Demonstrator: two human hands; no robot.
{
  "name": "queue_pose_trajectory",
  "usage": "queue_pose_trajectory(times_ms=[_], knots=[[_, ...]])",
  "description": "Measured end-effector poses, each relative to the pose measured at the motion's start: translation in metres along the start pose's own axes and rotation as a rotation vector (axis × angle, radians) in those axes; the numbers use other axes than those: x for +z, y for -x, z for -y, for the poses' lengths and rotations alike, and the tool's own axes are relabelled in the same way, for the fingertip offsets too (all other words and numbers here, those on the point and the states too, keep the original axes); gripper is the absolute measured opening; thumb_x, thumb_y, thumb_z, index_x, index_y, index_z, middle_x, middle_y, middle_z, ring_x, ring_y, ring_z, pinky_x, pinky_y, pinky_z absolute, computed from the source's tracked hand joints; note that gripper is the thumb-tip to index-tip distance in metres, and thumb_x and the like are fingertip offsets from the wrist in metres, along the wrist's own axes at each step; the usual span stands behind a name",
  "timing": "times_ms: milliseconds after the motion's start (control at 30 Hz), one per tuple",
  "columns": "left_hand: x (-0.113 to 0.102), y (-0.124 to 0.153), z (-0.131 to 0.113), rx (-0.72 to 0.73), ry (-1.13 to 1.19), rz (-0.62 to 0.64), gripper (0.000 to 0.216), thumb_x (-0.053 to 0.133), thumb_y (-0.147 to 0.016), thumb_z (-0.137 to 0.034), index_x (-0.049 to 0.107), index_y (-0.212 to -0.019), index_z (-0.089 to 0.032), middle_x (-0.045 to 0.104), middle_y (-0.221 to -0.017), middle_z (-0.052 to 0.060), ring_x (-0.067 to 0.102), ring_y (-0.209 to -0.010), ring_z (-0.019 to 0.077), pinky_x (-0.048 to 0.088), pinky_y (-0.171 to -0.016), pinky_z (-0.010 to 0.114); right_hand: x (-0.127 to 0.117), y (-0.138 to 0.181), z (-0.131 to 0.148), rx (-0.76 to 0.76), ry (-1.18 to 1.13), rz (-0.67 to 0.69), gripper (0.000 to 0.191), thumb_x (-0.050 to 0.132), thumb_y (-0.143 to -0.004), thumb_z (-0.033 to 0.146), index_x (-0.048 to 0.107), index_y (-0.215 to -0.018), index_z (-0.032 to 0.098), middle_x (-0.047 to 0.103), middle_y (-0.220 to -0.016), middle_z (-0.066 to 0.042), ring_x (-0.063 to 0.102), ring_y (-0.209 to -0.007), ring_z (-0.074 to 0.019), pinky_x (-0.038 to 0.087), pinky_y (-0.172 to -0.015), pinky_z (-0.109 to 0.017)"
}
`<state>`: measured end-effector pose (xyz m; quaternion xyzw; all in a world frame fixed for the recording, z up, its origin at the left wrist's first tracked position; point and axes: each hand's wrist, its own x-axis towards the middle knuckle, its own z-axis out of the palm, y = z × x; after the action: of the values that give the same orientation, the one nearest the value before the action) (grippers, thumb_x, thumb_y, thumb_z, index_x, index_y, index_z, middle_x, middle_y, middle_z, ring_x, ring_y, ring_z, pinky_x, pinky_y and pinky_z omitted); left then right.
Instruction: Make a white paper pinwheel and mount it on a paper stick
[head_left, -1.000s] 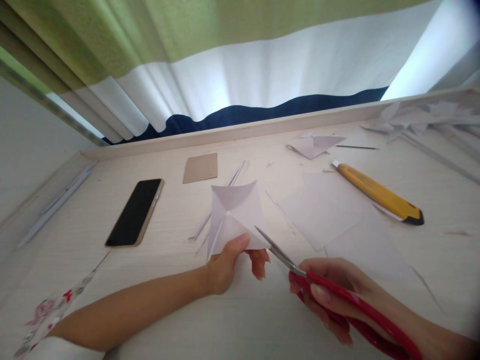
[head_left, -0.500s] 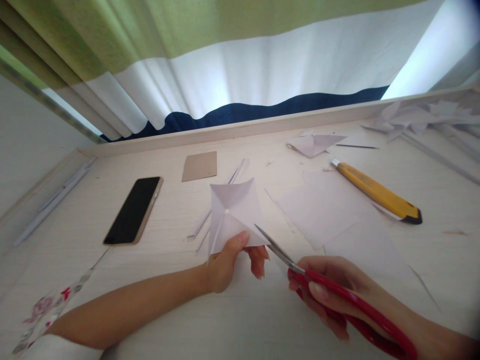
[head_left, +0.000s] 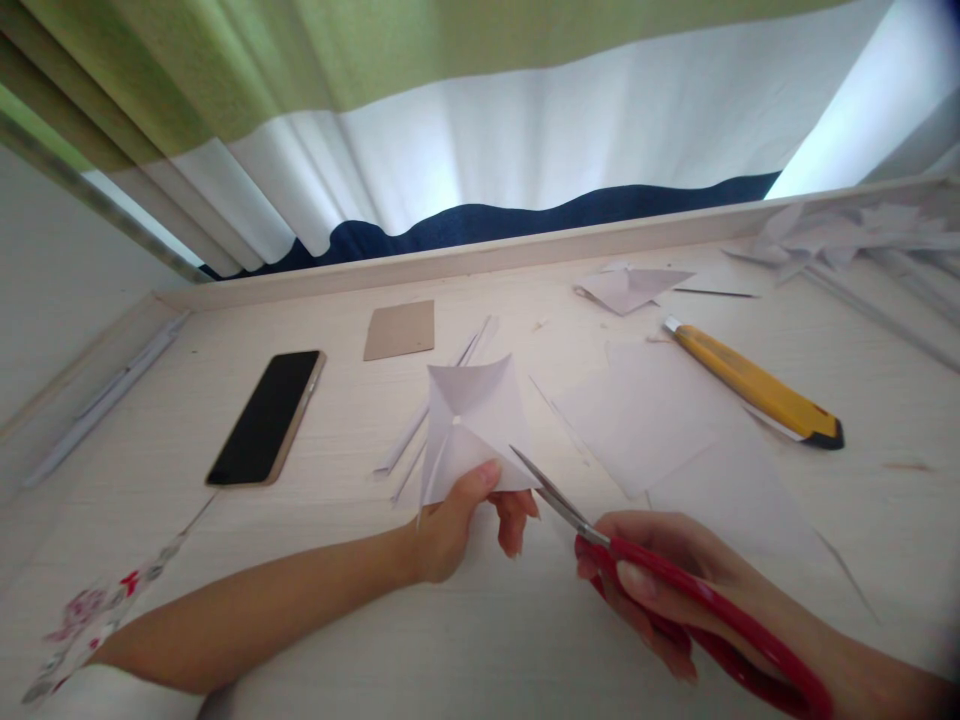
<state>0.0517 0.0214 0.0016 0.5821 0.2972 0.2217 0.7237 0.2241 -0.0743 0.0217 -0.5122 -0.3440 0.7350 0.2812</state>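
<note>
Left hand (head_left: 457,525) pinches the folded paper (head_left: 474,425) by its near edge; it looks light, floppy, easily torn. Right hand (head_left: 660,590) grips red scissors (head_left: 600,540), blades at the paper's right corner.

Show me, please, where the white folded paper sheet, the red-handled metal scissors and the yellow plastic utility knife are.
white folded paper sheet (head_left: 472,420), head view, on its creased middle.
red-handled metal scissors (head_left: 675,581), head view, on the upper red handle.
yellow plastic utility knife (head_left: 750,385), head view, on the yellow body.
</note>
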Motion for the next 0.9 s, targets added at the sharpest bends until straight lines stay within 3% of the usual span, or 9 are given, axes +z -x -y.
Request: queue_pose_trajectory(times_ms=[267,467,900], knots=[[0.001,0.000,-0.002,-0.012,-0.050,-0.002,0.051,0.030,-0.080,-0.045,0.051,-0.044,-0.016,0.048,-0.040,0.002,0.046,-0.045,0.0132,0.040,-0.054,0.026,-0.002,-0.004,-0.007,-0.049,-0.054,0.064,0.042,0.054,-0.069,0.056,0.049,-0.075,0.014,0.038,-0.047,0.007,0.034,-0.037,-0.0042,0.026,-0.036,-0.017],[-0.001,0.000,0.000,-0.003,-0.037,-0.002,0.050,0.030,-0.081,-0.043,0.052,-0.046,-0.016,0.049,-0.040,0.002,0.047,-0.044,0.0131,0.040,-0.054,0.026,0.001,-0.001,0.001,0.012,-0.002,-0.009,0.046,0.054,-0.065,0.060,0.050,-0.073,0.015,0.038,-0.047,0.007,0.035,-0.039,-0.0051,0.030,-0.039,-0.019],[-0.001,0.000,0.000,-0.009,-0.048,0.017,0.051,0.030,-0.081,-0.045,0.052,-0.045,-0.016,0.049,-0.040,0.003,0.047,-0.045,0.0132,0.040,-0.054,0.026,0.002,0.000,0.004,0.025,0.024,-0.015,0.048,0.053,-0.063,0.063,0.050,-0.074,0.016,0.038,-0.049,0.006,0.035,-0.041,-0.0057,0.030,-0.040,-0.020]])
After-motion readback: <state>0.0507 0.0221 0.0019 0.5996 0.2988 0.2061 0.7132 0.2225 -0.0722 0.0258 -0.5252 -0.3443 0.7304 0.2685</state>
